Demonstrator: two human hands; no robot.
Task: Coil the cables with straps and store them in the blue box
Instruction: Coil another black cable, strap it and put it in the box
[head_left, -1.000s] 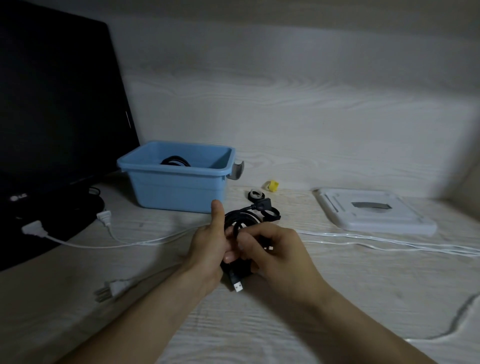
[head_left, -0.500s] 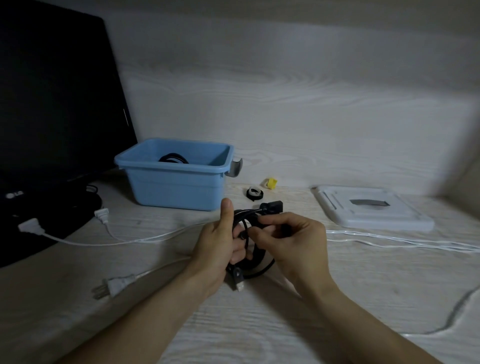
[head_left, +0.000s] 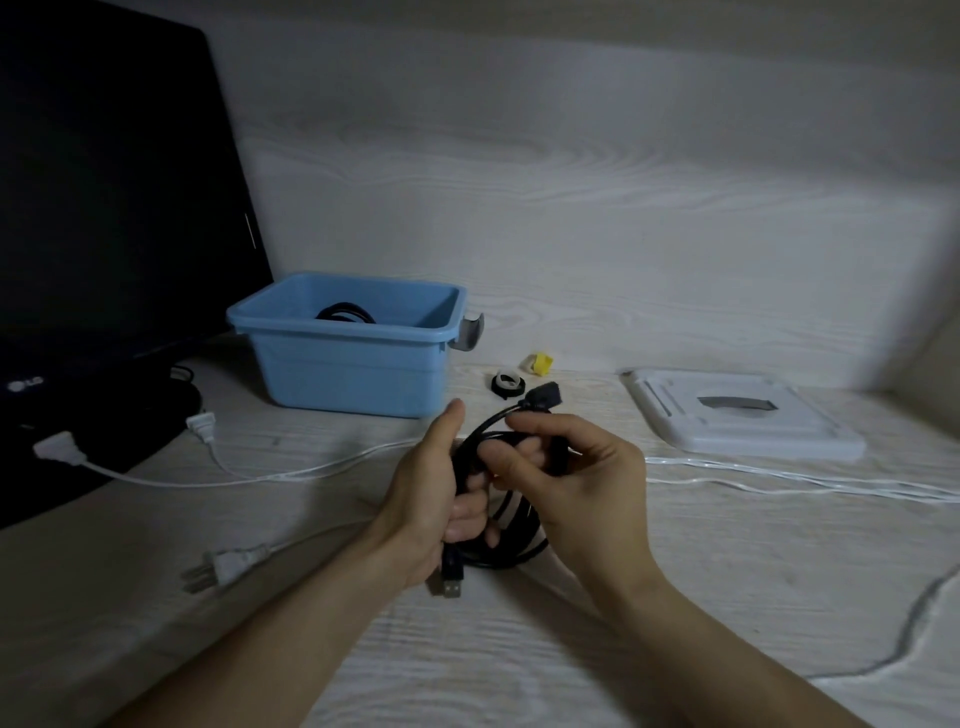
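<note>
- "LG" reads in pale letters on the black monitor (head_left: 104, 208), at the left edge of the frame.
- Centre frame, the left hand (head_left: 431, 499) has its grip wrapped round the black cable coil (head_left: 498, 525), thumb standing straight up.
- The right hand (head_left: 576, 478) pinches the coil's upper loops, fingers curled over them; a connector end (head_left: 543, 397) pokes out above its fingers.
- A USB plug (head_left: 451, 579) hangs out below the left grip.
- Behind the hands, left of centre, the blue box (head_left: 348, 374) sits on the bench (head_left: 675, 597) with one dark coiled cable (head_left: 344, 313) inside.
- Right of the box lie a black-and-white strap (head_left: 506, 383) and a yellow one (head_left: 538, 363).
- White cables (head_left: 260, 475) trail across the bench; a white lid (head_left: 737, 415) lies at right.
</note>
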